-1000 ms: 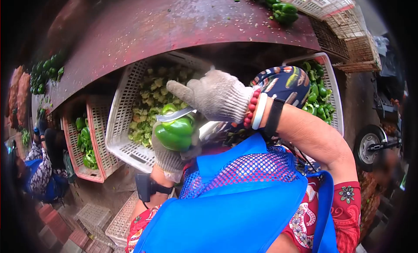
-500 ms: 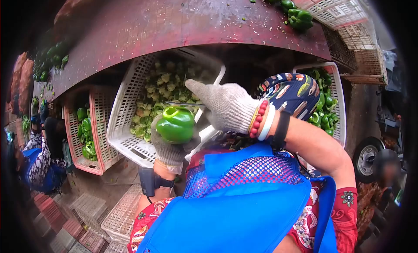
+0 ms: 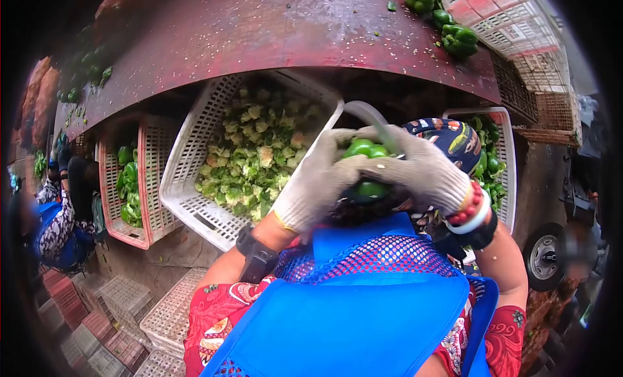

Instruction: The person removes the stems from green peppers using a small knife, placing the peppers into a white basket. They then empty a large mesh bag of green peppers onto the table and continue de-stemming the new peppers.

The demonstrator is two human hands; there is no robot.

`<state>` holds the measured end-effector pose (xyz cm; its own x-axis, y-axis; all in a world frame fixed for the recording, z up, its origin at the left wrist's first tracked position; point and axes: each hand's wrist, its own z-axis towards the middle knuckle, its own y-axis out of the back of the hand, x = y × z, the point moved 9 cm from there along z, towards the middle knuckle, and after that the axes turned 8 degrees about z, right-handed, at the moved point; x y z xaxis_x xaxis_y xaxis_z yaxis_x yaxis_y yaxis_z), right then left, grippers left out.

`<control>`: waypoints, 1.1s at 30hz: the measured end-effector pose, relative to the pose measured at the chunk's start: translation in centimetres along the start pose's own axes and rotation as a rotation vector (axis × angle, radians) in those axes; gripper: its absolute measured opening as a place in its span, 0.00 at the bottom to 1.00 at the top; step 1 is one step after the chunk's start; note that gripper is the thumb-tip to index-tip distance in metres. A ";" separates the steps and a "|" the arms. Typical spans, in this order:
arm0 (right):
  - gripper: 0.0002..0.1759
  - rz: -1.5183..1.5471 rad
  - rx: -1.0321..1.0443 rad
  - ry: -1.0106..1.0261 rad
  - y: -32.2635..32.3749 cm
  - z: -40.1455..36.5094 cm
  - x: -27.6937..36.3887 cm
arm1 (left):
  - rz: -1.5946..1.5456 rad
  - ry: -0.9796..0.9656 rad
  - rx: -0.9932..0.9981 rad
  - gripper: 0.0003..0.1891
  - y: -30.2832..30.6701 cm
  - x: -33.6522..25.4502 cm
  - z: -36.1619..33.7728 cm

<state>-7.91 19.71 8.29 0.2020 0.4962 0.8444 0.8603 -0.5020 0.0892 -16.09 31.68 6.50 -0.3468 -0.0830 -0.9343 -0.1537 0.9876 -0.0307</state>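
In front of the blue apron, a green bell pepper point(image 3: 365, 148) sits between my two gloved hands. My left hand point(image 3: 318, 182) is closed around its left side. My right hand point(image 3: 425, 169) closes over the other side, with a knife blade point(image 3: 368, 112) rising from its fingers, curved and slightly blurred. More green shows below the fingers. To the left, under the table edge, a tilted white crate point(image 3: 195, 211) holds many cut pepper cores point(image 3: 259, 150).
A red table point(image 3: 272, 33) spans the front, with whole peppers point(image 3: 459, 41) at its right end. Pepper-filled crates stand left point(image 3: 144, 202) and right point(image 3: 511, 176). Stacked crates point(image 3: 519, 20) rise at upper right. Another person point(image 3: 58, 228) is at far left. A wheel point(image 3: 544, 257) stands right.
Both hands have moved right, away from above the crate of cores, and come together around the pepper. The knife blade has swung from lying level to pointing up.
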 end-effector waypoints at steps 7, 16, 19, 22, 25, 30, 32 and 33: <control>0.34 0.404 -0.307 0.117 8.6 -9.1 -2.8 | 0.156 -0.254 0.350 0.30 -10.3 -3.6 4.1; 0.24 1.126 -0.446 0.453 13.7 -17.0 -9.4 | -0.360 0.012 0.811 0.29 -23.6 -4.6 6.8; 0.21 1.029 -0.705 0.605 16.9 -21.1 -14.8 | -0.319 0.001 0.836 0.34 -27.9 -6.1 8.3; 0.23 0.936 -0.857 0.753 19.2 -23.2 -16.9 | -0.392 0.102 0.921 0.37 -32.2 -4.4 10.3; 0.26 1.295 -0.706 0.882 21.4 -22.9 -20.8 | -0.321 0.137 0.913 0.37 -36.0 -2.9 11.8; 0.29 1.558 -0.397 0.913 23.7 -22.6 -24.8 | -0.344 0.117 0.738 0.33 -38.3 -0.8 14.5; 0.30 1.602 -0.679 0.780 24.7 -24.0 -26.8 | -0.495 0.173 0.706 0.30 -37.4 -1.3 17.0; 0.31 1.605 -0.851 0.677 25.0 -25.1 -28.1 | -0.650 0.257 0.708 0.28 -36.7 -2.0 18.5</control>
<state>-3.79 -24.55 0.03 0.0816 -0.9125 0.4010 -0.3726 -0.4010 -0.8369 7.34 -1.90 2.90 -0.5936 -0.5797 -0.5581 0.1739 0.5848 -0.7923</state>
